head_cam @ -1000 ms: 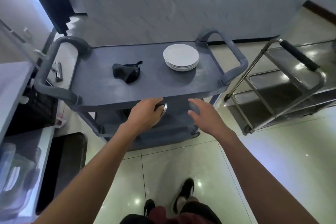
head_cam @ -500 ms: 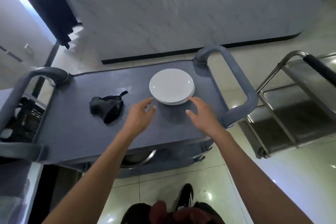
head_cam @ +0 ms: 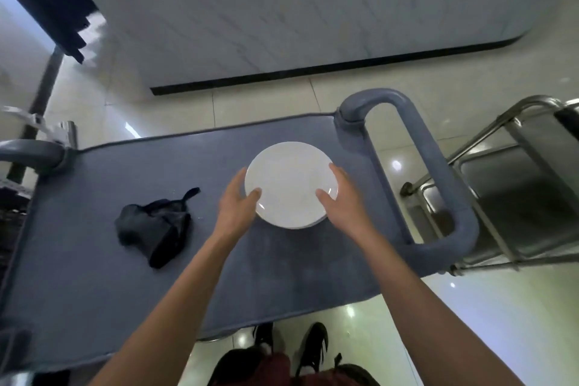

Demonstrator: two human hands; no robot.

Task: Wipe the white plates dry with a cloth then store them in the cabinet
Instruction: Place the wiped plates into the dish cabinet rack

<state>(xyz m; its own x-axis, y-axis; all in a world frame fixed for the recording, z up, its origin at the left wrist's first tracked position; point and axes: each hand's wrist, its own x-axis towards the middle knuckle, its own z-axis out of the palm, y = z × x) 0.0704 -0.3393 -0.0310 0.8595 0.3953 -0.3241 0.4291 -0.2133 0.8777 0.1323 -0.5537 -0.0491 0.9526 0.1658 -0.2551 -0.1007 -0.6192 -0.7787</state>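
Lying crumpled on the left part of the grey cart top (head_cam: 94, 260), well apart from the plates: a black cloth (head_cam: 153, 229), touched by neither hand.

Reaching forward over the cart top with a bare forearm, the left hand (head_cam: 233, 207), gripping the left edge of the stack of white plates (head_cam: 289, 183), thumb lying on the top plate's rim, the other fingers curling around the edge and mostly hidden behind it.

Sitting on the right half of the cart top, between the two hands: the stack of white plates, top one face up.

Reaching in the same way from the other side, the right hand (head_cam: 341, 200), holding the right edge of the stack, thumb pressing on the rim, fingers bending around the far side.

Rising at the right end of the cart: a thick grey loop handle (head_cam: 438, 185). Standing just beside it, further right: a steel trolley (head_cam: 517, 194). Running behind all this: a glossy tiled floor (head_cam: 266, 106) and a pale marble-look wall (head_cam: 282, 9) with a dark base strip.
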